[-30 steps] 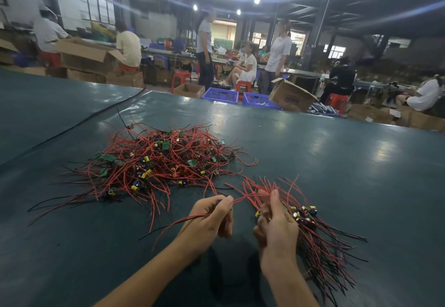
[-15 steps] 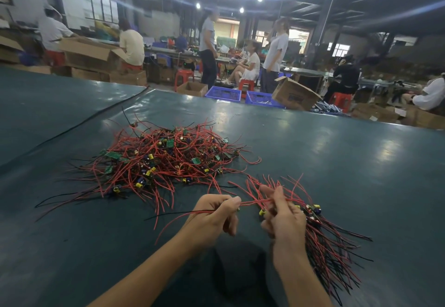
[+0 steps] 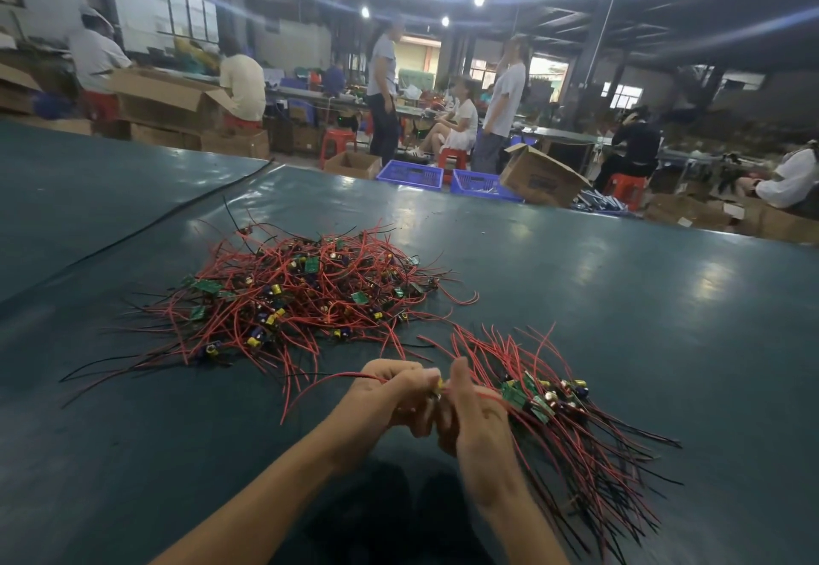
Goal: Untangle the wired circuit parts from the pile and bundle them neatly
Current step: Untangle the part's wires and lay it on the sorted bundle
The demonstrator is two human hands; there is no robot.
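Both hands had drawn together since the earlier frame: the left hand (image 3: 390, 396) and right hand (image 3: 469, 420) touched at lower centre. Left fingers pinched one wired part (image 3: 345, 376), while right fingers curled round the bundle (image 3: 558, 400) at lower right. The tangled pile (image 3: 301, 294) lay at centre-left on the table (image 3: 620, 298).

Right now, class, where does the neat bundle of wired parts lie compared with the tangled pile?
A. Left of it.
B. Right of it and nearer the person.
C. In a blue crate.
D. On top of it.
B: the bundle fans out from the right hand, to the right of the tangled pile and nearer the person.
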